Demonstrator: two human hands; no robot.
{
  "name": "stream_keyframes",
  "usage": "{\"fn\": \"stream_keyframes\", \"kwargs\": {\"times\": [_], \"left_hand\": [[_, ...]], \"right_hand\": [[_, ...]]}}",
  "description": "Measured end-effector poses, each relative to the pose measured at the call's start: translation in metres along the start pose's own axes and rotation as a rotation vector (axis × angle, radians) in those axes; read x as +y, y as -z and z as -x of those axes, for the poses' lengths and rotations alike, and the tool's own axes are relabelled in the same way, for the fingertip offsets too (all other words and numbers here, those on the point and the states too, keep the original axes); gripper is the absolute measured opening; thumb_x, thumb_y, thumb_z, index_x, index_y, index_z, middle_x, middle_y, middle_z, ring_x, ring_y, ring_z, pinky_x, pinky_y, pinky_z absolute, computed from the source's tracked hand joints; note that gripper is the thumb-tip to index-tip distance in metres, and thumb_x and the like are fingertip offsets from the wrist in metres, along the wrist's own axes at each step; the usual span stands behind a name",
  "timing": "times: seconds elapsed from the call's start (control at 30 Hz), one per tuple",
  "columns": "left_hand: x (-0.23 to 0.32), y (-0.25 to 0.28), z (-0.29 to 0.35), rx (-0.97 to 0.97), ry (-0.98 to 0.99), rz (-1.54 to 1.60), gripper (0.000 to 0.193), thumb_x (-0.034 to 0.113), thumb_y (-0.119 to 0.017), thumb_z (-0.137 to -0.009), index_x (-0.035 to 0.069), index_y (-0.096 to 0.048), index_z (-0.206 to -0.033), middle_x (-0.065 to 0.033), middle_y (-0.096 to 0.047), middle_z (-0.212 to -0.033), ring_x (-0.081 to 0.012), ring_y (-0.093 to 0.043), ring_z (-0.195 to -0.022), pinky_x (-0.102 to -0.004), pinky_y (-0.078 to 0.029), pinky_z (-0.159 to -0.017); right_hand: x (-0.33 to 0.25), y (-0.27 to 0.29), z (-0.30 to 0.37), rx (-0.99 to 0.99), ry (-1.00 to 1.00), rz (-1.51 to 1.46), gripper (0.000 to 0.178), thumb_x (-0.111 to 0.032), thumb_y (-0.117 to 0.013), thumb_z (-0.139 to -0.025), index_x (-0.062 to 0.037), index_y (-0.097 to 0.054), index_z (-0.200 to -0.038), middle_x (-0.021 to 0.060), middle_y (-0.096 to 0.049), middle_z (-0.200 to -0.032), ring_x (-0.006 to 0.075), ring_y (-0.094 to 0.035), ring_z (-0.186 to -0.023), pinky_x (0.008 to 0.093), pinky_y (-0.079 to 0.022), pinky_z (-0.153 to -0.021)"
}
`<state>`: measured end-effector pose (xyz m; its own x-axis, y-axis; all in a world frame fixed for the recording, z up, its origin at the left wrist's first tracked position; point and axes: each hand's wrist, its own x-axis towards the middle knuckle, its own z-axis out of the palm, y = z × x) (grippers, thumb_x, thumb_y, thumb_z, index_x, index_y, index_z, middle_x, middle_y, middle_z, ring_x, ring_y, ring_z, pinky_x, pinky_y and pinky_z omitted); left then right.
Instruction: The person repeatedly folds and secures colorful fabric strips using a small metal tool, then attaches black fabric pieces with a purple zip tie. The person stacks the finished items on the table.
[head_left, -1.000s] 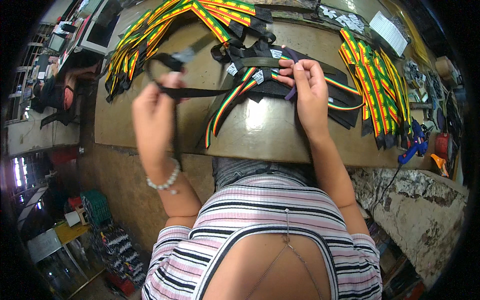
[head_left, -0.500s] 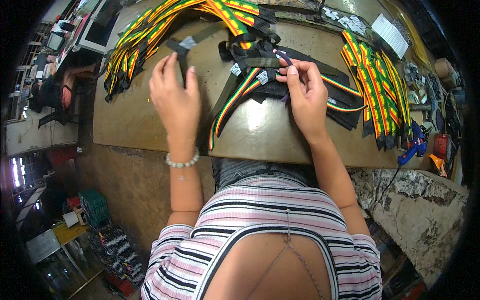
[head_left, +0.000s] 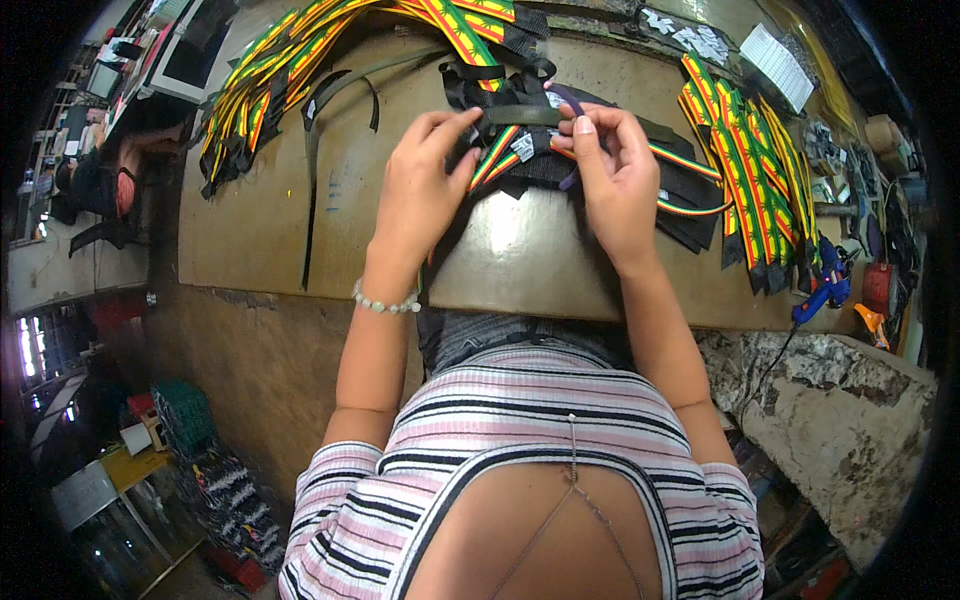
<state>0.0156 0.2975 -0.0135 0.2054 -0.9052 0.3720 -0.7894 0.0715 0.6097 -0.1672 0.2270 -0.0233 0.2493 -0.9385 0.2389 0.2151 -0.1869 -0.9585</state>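
While a dark strap point(head_left: 313, 170) lay on the table point(head_left: 240, 230) at left, the left hand point(head_left: 420, 180), thumb and forefinger parted, hovered at the black strap bundle point(head_left: 535, 178) mid-table; over it, the right hand point(head_left: 615, 185) pinched a slim purple piece point(head_left: 565, 97), left of patterned straps point(head_left: 745, 175).

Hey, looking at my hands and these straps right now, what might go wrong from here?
By the left hand, the strap pile overlaps closely, so pulling one piece might drag or tangle others. The loose dark strap ends near the table's near edge and could slip off. The blue tool lies close to that edge too; a bump might knock it down.
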Motion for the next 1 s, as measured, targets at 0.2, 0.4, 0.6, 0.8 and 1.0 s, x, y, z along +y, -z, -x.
{"fn": "stream_keyframes", "kwargs": {"times": [0.2, 0.4, 0.6, 0.8, 1.0], "left_hand": [[0.008, 0.023, -0.008, 0.130, 0.077, 0.092, 0.024, 0.008, -0.067, -0.089, 0.000, -0.069, -0.111, -0.0138, -0.071, -0.091, -0.0224, -0.069, -0.073, -0.0310, -0.054, -0.067], [0.016, 0.022, -0.008, -0.055, 0.459, 0.833, 0.030, 0.011, -0.064, -0.095, -0.012, -0.062, -0.115, -0.0151, -0.072, -0.094, -0.0138, -0.069, -0.072, -0.0222, -0.056, -0.067], [0.006, -0.013, -0.002, -0.192, 0.570, 0.979, 0.034, 0.008, -0.063, -0.095, -0.014, -0.056, -0.120, -0.0166, -0.071, -0.092, -0.0131, -0.068, -0.071, -0.0230, -0.057, -0.067], [0.005, -0.016, 0.003, -0.155, 0.537, 0.850, 0.031, 0.008, -0.065, -0.093, -0.012, -0.060, -0.116, -0.0144, -0.071, -0.088, -0.0123, -0.067, -0.068, -0.0230, -0.055, -0.063], [0.022, -0.011, -0.001, -0.068, 0.378, 0.401, 0.024, 0.016, -0.072, -0.088, -0.005, -0.071, -0.099, -0.0125, -0.072, -0.083, -0.0130, -0.066, -0.067, -0.0249, -0.052, -0.062]], "right_hand": [[-0.052, 0.050, -0.023, 0.160, 0.197, 0.075, 0.019, -0.017, -0.056, -0.100, 0.0007, -0.060, -0.107, 0.0162, -0.067, -0.112, 0.0165, -0.067, -0.091, 0.0297, -0.053, -0.086], [-0.067, 0.118, -0.028, 0.471, 0.365, -0.417, 0.023, -0.016, -0.047, -0.102, 0.0038, -0.057, -0.106, 0.0210, -0.064, -0.109, 0.0272, -0.062, -0.101, 0.0407, -0.051, -0.093], [-0.046, 0.083, -0.010, 0.248, 0.187, -0.522, 0.023, -0.017, -0.047, -0.101, 0.0040, -0.057, -0.106, 0.0201, -0.064, -0.107, 0.0272, -0.064, -0.097, 0.0399, -0.053, -0.091], [-0.012, -0.003, 0.013, -0.116, 0.112, -0.114, 0.015, -0.008, -0.051, -0.101, 0.0055, -0.053, -0.108, 0.0172, -0.064, -0.111, 0.0172, -0.063, -0.104, 0.0307, -0.053, -0.090], [0.007, -0.015, 0.009, -0.133, 0.043, 0.121, 0.019, -0.011, -0.052, -0.101, 0.0062, -0.051, -0.108, 0.0165, -0.066, -0.099, 0.0129, -0.064, -0.086, 0.0296, -0.054, -0.076]]}}
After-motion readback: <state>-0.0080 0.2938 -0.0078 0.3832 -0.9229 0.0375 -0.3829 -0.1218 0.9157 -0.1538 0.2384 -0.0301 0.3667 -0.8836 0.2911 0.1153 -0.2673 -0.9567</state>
